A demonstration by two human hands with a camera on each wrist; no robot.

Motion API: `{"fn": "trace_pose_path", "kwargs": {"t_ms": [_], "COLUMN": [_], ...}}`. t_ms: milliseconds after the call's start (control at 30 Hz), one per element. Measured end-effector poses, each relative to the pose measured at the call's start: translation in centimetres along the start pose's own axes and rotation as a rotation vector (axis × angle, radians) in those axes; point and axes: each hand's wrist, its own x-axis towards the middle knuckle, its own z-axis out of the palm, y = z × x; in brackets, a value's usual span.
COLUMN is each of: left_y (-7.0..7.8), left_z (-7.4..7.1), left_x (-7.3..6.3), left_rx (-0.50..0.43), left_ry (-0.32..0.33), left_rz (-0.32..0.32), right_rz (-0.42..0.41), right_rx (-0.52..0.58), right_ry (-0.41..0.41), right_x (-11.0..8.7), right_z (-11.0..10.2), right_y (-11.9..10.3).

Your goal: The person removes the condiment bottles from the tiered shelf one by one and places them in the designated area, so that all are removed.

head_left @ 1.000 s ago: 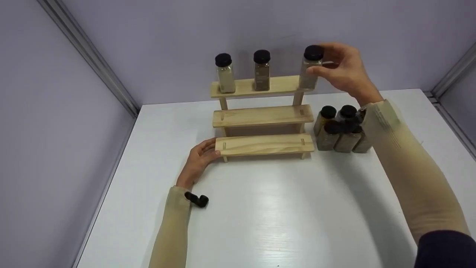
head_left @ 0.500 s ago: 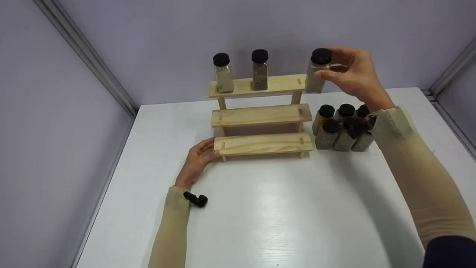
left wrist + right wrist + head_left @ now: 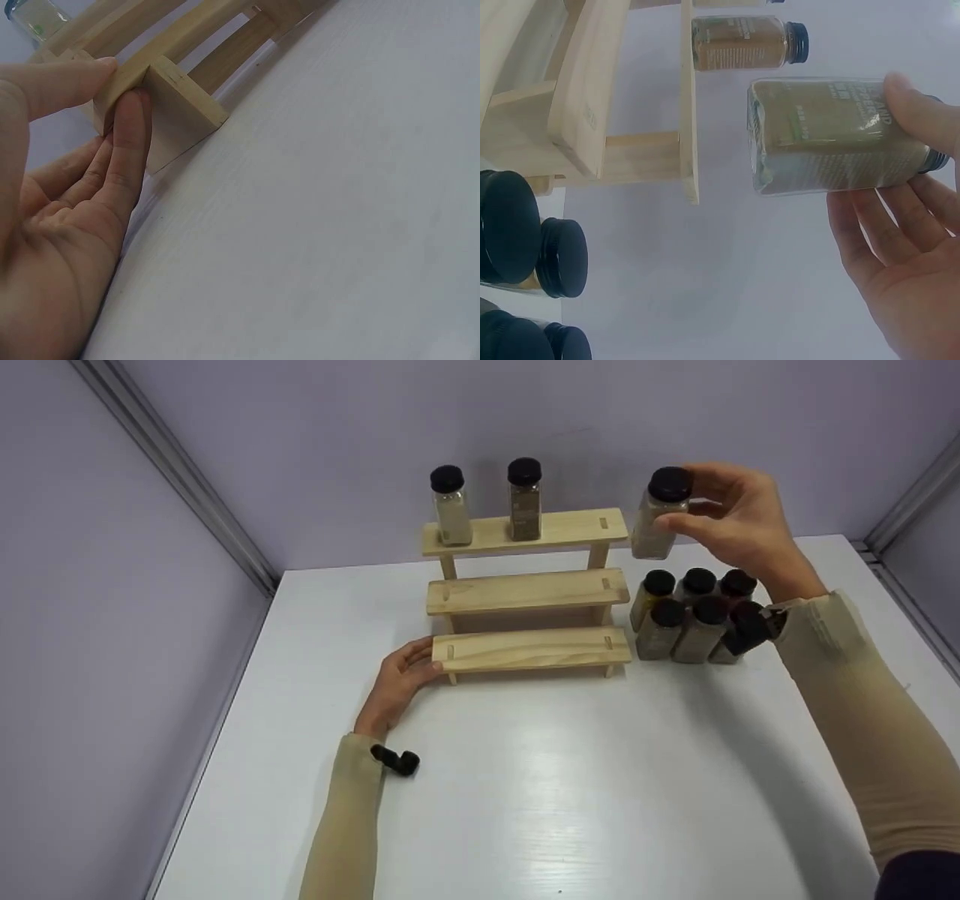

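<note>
One jar (image 3: 817,135) (blk lid (image 3: 670,484)) pinched btwn R fingers (image 3: 877,229) & thumb (image 3: 919,112).

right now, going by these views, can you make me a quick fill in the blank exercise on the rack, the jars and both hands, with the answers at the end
The wooden rack has ____ shelves.
Exactly ____ jars stand on the top shelf.
The left hand grips one end of the ____ shelf.
The held jar, in the right hand, touches ____ of the shelves.

Missing words: three; two; lowest; none.
</note>
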Motion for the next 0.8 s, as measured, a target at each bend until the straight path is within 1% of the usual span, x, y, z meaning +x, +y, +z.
{"fn": "trace_pose_path", "kwargs": {"t_ms": [133,300,633,800], "left_y": [0.1,0.0,0.0,0.0], "left_z": [-0.2,-0.3,-0.1,-0.1], "left_x": [0.0,0.0,0.0,0.0], "left_rx": [0.012,0.004,0.009,-0.005], "left_ry": [0.01,0.015,0.011,0.012], "left_rz": [0.006,-0.003,-0.002,-0.004], "right_rz": [0.001,-0.025,-0.048,-0.055], "right_rx": [-0.031,-0.078,-0.021,-0.066], "right_ry": [-0.011,-0.019,-0.02,-0.027], "right_x": [-0.6,-1.5,-3.6,-4.5], "right_z": [0.0,-0.1,-1.1,-1.6], "right_y": [-0.7,-1.1,-0.1,0.3]}}
